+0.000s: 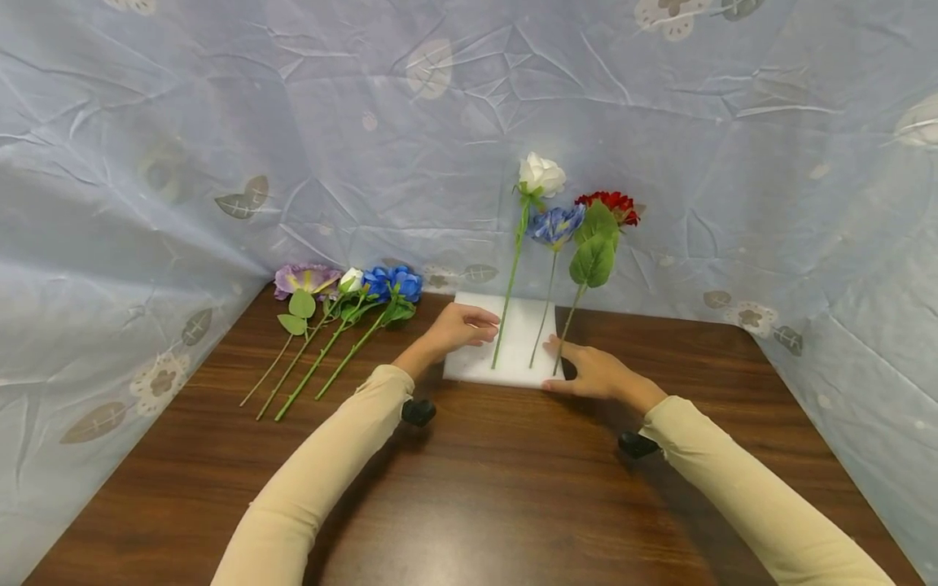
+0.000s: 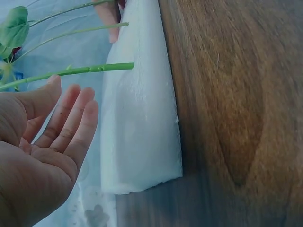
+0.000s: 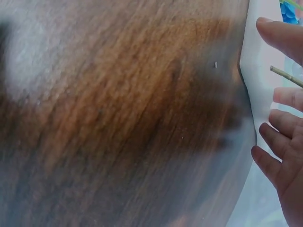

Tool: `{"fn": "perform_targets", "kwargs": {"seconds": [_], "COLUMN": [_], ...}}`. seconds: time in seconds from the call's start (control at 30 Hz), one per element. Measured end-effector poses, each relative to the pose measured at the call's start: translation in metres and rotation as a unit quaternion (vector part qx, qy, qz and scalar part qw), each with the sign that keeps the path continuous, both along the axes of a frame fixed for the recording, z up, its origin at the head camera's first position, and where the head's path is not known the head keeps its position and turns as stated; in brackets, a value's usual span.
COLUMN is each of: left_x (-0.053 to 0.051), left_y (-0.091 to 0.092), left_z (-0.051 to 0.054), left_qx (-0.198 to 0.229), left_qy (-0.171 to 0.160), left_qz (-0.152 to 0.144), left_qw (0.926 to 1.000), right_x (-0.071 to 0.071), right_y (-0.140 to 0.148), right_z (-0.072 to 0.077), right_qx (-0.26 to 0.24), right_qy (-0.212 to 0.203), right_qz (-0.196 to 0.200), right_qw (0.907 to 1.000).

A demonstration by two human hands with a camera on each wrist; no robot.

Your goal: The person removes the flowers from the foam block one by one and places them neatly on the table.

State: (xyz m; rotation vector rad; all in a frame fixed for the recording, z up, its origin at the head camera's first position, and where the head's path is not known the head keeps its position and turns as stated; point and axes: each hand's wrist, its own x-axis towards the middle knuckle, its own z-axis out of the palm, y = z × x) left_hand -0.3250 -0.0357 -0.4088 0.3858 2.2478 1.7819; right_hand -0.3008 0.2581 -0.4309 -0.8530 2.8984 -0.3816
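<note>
- Left hand (image 1: 458,330): fingers loosely extended, thumb apart from them; whether the thumb touches the stem of the white rose (image 1: 542,175) beside it, I cannot tell.
- Right hand (image 1: 597,373): fingers and thumb spread, the stem of the red flower (image 1: 619,205) between thumb and index finger.
- White foam block (image 1: 469,365): between both hands' fingers.
- Blue flower (image 1: 555,226): standing just left of the right fingers.
- Purple flower (image 1: 308,279), white rosebud (image 1: 352,280), blue roses (image 1: 405,283): lying left of the left fingers on the wooden table (image 1: 440,488).
</note>
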Motion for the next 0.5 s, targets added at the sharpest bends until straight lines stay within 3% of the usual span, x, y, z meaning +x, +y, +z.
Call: {"fn": "perform_targets", "kwargs": {"seconds": [0.5], "left_x": [-0.0050], "left_y": [0.0092], "left_z": [-0.0031], "left_qx": [0.021], "left_qy": [-0.009], "left_qz": [-0.008], "left_qw": [0.9997], "right_x": [-0.0012], "right_y": [-0.0008], "right_z": [-0.0013], "right_qx": [0.004], "right_qy": [-0.002], "right_qz": [-0.006], "right_qw": [1.0000]}}
